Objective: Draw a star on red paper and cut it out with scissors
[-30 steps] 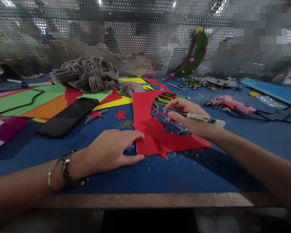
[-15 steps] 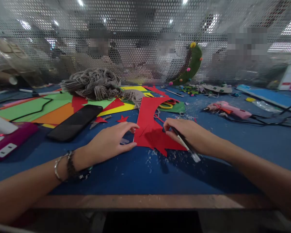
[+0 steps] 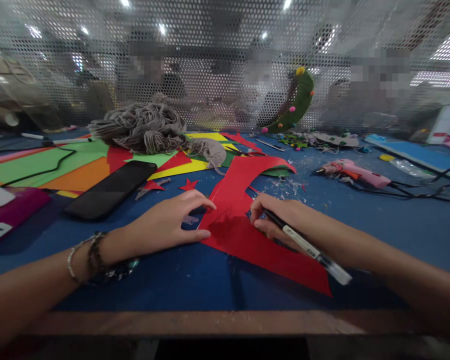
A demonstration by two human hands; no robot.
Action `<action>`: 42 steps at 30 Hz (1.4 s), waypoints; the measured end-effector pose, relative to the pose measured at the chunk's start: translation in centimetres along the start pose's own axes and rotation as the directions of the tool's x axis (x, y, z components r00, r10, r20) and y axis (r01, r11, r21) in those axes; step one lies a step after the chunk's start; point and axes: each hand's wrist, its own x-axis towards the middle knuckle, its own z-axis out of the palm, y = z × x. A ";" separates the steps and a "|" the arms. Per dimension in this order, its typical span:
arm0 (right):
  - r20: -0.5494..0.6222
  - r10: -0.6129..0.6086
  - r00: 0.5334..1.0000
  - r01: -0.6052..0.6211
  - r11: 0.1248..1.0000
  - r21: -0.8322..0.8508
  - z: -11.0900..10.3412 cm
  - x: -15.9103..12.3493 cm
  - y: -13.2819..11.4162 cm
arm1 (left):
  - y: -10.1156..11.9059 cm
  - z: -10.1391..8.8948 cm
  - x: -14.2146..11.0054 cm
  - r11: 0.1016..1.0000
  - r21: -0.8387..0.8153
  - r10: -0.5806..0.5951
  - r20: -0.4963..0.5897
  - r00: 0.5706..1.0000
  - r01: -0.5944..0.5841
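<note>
A red sheet (image 3: 232,200) with a curved cut-out lies in front of me on the blue table, a thin dark line drawn on it. My left hand (image 3: 168,220) rests at its left edge, thumb and fingers apart, the tips touching the sheet. In my right hand (image 3: 277,215) is a pen (image 3: 303,242) with a clear end, pinched and slanting back over the hand. Its tip is hidden behind my fingers. Beyond my left hand lie a small red star (image 3: 189,184) and a black phone (image 3: 114,190).
Grey yarn (image 3: 142,127) is heaped at the back on coloured sheets (image 3: 78,175). A pink glue gun (image 3: 354,171) with a black cord lies right. A purple power strip (image 3: 17,212) stands left. A perforated screen (image 3: 217,75) rises behind, with a green crescent (image 3: 300,100) against it.
The red sheet has turned, so its lower right corner now reaches nearer to me. My right hand still holds the pen, which shows more of its length. My left hand stays at the edge.
</note>
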 end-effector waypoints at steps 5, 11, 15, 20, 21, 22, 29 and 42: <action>0.059 -0.059 0.997 0.039 0.956 0.291 -0.4 0.4 0.0 | -0.9 -0.2 0.1 0.993 0.029 0.117 0.034 0.993 -0.118; -0.259 0.033 0.965 0.034 0.968 0.249 -0.9 2.2 0.5 | -1.8 -0.7 0.2 0.981 0.049 0.184 0.092 0.979 -0.189; -0.194 0.094 0.977 -0.018 0.932 0.363 0.2 4.2 0.2 | -2.1 -0.8 0.2 0.971 0.059 0.227 0.094 0.969 -0.233; -0.125 0.057 0.991 0.021 0.835 0.550 2.2 6.0 0.8 | -2.6 -0.9 0.2 0.952 0.091 0.284 0.080 0.955 -0.291; -0.131 0.074 0.989 0.014 0.820 0.572 2.5 6.1 1.0 | -2.7 -0.9 0.2 0.952 0.093 0.285 0.080 0.955 -0.292; -0.138 0.092 0.986 0.005 0.813 0.582 2.7 6.2 1.1 | -2.7 -0.9 0.3 0.953 0.091 0.283 0.081 0.956 -0.290; -0.186 0.139 0.973 -0.026 0.861 0.508 3.0 6.2 1.3 | -2.5 -0.6 0.3 0.962 0.042 0.268 0.064 0.961 -0.271; -0.258 0.116 0.959 -0.009 0.924 0.382 3.2 6.5 1.2 | -2.3 -0.6 0.2 0.970 0.031 0.240 0.069 0.968 -0.242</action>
